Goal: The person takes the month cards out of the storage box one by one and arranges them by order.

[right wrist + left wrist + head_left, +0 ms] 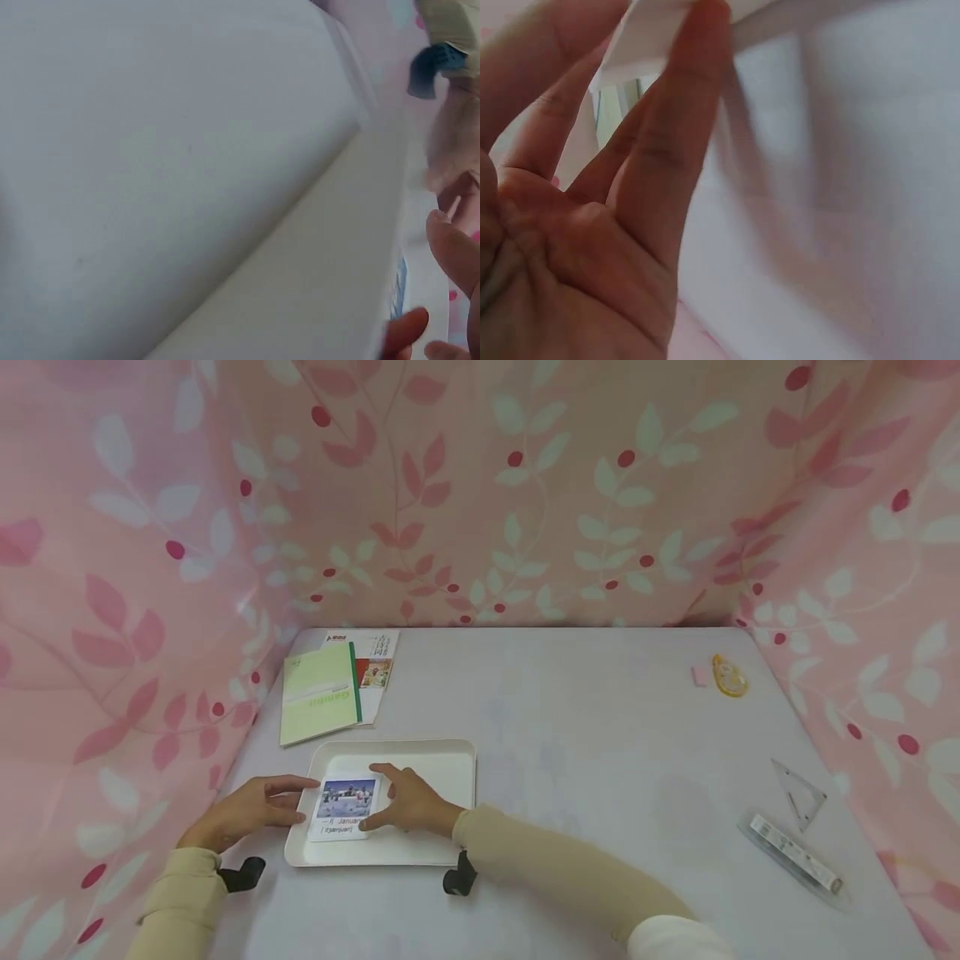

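Note:
In the head view a picture card (347,806), printed with a snowy scene and the word January, lies in the left part of a white tray (450,768). My left hand (251,810) is at the tray's left rim. Its fingers reach over the rim toward the card; in the left wrist view one fingertip (705,19) is right at the tray's edge. Over the tray, my right hand (416,802) has its thumb and index finger spread apart at the card's right side. The thumb overlaps the card's lower right part. In the right wrist view only some fingers (454,251) show.
Behind the tray lie a green notebook (318,693) and a white booklet (378,652). Far right are a yellow correction-tape-like item (729,677), a pink eraser-like block (699,677), a clear set square (801,793) and a wrapped stick-shaped item (795,852). Patterned curtains enclose the table.

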`<state>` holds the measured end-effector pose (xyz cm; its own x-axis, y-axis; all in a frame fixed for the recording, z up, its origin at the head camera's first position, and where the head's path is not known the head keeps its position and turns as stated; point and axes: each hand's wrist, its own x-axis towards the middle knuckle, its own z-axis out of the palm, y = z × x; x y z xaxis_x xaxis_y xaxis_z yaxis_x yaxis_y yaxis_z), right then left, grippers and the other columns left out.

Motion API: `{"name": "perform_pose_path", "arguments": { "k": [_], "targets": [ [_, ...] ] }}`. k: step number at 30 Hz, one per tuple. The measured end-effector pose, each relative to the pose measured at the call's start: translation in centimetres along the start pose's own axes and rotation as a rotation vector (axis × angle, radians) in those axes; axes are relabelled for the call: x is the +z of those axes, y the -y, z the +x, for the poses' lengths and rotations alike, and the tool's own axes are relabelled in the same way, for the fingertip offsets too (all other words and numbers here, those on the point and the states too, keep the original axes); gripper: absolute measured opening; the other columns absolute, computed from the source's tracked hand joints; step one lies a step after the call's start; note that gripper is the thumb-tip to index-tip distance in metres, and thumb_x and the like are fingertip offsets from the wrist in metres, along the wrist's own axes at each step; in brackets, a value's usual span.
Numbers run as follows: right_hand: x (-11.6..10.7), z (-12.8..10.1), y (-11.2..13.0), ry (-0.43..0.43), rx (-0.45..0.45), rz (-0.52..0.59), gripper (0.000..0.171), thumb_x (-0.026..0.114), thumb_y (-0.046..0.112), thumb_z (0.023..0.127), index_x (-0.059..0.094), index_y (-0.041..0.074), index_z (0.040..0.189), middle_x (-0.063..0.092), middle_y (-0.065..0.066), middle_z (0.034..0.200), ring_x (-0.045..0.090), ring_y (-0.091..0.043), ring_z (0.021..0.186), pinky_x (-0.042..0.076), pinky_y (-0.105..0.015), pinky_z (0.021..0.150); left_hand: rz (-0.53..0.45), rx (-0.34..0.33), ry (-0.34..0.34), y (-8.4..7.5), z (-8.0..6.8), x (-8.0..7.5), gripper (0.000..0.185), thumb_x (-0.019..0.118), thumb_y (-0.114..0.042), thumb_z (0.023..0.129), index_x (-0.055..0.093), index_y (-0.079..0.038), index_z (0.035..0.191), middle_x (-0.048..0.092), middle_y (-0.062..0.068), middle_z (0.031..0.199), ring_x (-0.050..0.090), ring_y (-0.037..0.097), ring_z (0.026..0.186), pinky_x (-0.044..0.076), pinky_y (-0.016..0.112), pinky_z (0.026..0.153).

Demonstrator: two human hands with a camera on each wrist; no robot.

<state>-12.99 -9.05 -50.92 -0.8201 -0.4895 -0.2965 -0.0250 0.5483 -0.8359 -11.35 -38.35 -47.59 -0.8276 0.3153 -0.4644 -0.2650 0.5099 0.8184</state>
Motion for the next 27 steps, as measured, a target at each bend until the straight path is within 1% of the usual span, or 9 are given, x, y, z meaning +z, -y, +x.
{"name": "perform_pose_path", "arguments": {
  "k": [3,8,11,14,17,20,23,26,27],
  "targets": [
    [1.2,0.3,0.1,-0.048,-0.019,-0.101,0.102,0.097,0.037,0.070,0.043,0.025,0.157,0.047,0.002,0.096,0.047,-0.008,0.076,0.042,-0.022,0.064,-0.016,0.007,0.011,0.4,0.0,0.1,0.061,0.081,-0.007,0.087,0.056,0.008,0.141,0.052,0.035,0.142,0.053,0.047,0.130,0.057,0.038,0.090],
    [1.8,0.9,0.7,-0.126,-0.002,-0.265,0.106,0.096,0.044,0.069,0.042,0.026,0.158,0.045,0.000,0.096,0.044,-0.011,0.069,0.039,-0.023,0.059,-0.038,0.018,0.015,0.5,0.2,0.0,0.061,0.081,-0.007,0.088,0.055,0.009,0.141,0.052,0.035,0.142,0.057,0.045,0.126,0.057,0.039,0.090],
    [1.9,1.2,1.1,-0.140,0.011,-0.346,0.107,0.095,0.047,0.069,0.042,0.026,0.158,0.048,-0.002,0.099,0.045,-0.011,0.068,0.039,-0.024,0.057,-0.032,0.013,0.009,0.5,0.3,-0.2,0.060,0.081,-0.007,0.088,0.056,0.009,0.140,0.052,0.035,0.142,0.056,0.045,0.127,0.057,0.039,0.090],
    [2.0,1.3,1.3,-0.134,0.019,-0.399,0.106,0.095,0.049,0.068,0.043,0.025,0.158,0.050,-0.003,0.105,0.046,-0.011,0.069,0.041,-0.024,0.059,-0.022,0.003,0.006,0.5,0.2,-0.3,0.059,0.081,-0.007,0.087,0.057,0.008,0.139,0.052,0.035,0.142,0.055,0.046,0.128,0.057,0.039,0.090],
    [2.2,1.3,1.3,-0.135,0.019,-0.429,0.102,0.095,0.050,0.068,0.048,0.022,0.154,0.052,-0.002,0.109,0.048,-0.011,0.071,0.044,-0.025,0.063,-0.027,-0.005,0.013,0.7,0.1,-0.4,0.059,0.081,-0.006,0.087,0.057,0.008,0.139,0.052,0.036,0.142,0.054,0.047,0.129,0.057,0.040,0.090],
    [2.3,1.2,1.0,-0.148,0.010,-0.437,0.098,0.095,0.050,0.068,0.053,0.019,0.151,0.054,-0.002,0.111,0.050,-0.011,0.074,0.047,-0.025,0.068,-0.027,-0.024,0.007,0.8,0.1,-0.3,0.059,0.081,-0.008,0.087,0.058,0.006,0.139,0.052,0.034,0.143,0.054,0.047,0.129,0.056,0.040,0.091],
    [2.3,1.1,0.7,-0.168,-0.010,-0.417,0.097,0.096,0.048,0.067,0.054,0.017,0.149,0.054,-0.001,0.111,0.050,-0.010,0.076,0.048,-0.025,0.070,-0.025,-0.038,-0.004,1.1,0.2,-0.2,0.059,0.082,-0.010,0.087,0.059,0.005,0.139,0.052,0.033,0.144,0.054,0.045,0.129,0.056,0.042,0.092],
    [2.3,0.9,0.4,-0.190,-0.040,-0.361,0.096,0.097,0.044,0.068,0.054,0.014,0.149,0.049,-0.001,0.111,0.049,-0.010,0.076,0.047,-0.023,0.069,-0.036,-0.054,-0.019,1.2,0.3,-0.1,0.059,0.083,-0.010,0.086,0.060,0.003,0.138,0.052,0.032,0.144,0.056,0.043,0.128,0.056,0.043,0.092],
    [2.2,0.9,0.3,-0.199,-0.051,-0.339,0.096,0.097,0.041,0.068,0.054,0.014,0.149,0.047,-0.001,0.111,0.049,-0.010,0.076,0.046,-0.023,0.069,-0.038,-0.050,-0.020,1.2,0.3,-0.1,0.059,0.083,-0.010,0.086,0.060,0.004,0.138,0.052,0.033,0.144,0.056,0.043,0.128,0.056,0.043,0.092]
  ]
}}
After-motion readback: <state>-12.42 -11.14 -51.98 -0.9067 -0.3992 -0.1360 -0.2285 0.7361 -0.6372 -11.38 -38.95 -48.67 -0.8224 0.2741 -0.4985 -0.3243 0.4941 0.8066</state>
